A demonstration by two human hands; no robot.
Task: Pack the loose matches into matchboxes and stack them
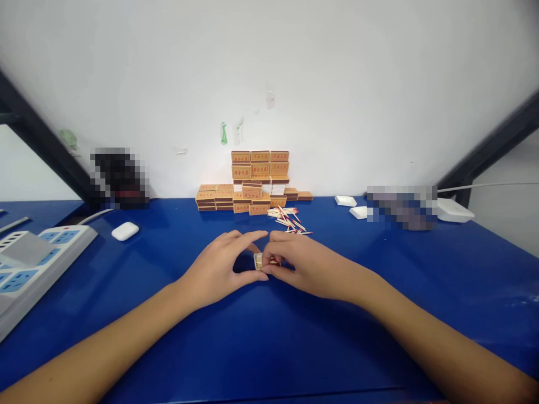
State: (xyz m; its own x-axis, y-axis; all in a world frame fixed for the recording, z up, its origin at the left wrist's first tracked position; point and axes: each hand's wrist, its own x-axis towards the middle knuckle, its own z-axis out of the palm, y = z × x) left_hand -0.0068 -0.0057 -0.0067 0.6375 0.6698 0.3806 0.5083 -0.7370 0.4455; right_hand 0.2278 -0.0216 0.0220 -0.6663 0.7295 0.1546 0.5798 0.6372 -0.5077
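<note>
A small white matchbox tray (258, 260) with matches in it sits low over the table between my hands. My left hand (223, 264) curves around its left side, thumb along the near edge and fingers behind. My right hand (301, 261) is closed at the tray's right part, thumb at the near edge and bent fingers over the matches. Red match heads show between those fingers. Just beyond my right hand lies a loose pile of red-tipped matches (290, 219). My hands hide much of the tray.
Orange matchboxes (260, 168) are stacked against the white wall. On the blue table (261, 342), a power strip (54, 264) and a white earphone case (125, 230) lie left. White blocks (346, 200) and a white box (455, 210) are to the right, near a blurred object.
</note>
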